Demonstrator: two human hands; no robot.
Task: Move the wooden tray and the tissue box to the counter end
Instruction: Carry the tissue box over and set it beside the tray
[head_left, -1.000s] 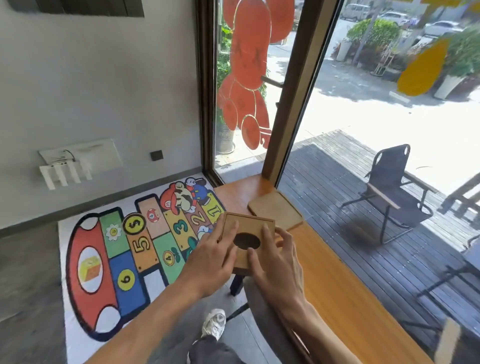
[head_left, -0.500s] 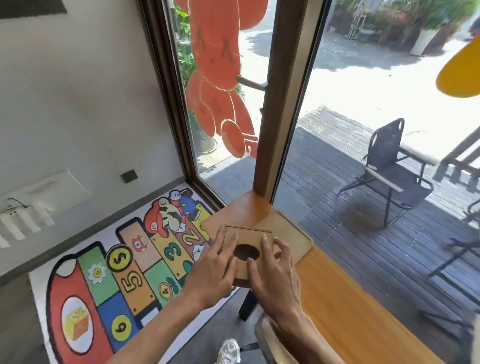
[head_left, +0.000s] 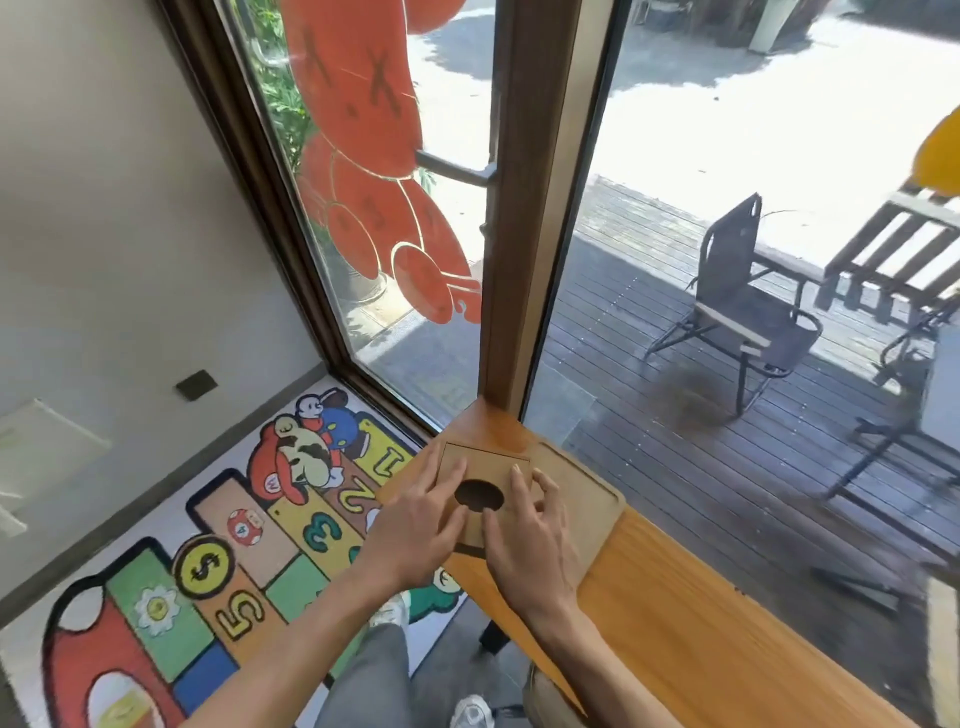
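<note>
head | tissue box (head_left: 483, 491) clasped between both hands' fingers (head_left: 447, 480) | beside wooden tray (head_left: 587, 493)

Bare forearms, grey trousers (head_left: 374, 670), white sneakers (head_left: 470, 713)

Counter (head_left: 691, 623) — end section. Far corner closed off by the window post (head_left: 530, 208) and glass; a short strip of bare wood is left between the post and the tissue box (head_left: 485, 470). Right side beside the box is taken up by the wooden tray (head_left: 587, 493), set against the glass edge. Left edge is open to the floor. Near stretch of counter, toward the person — bare wood, passable.
</note>
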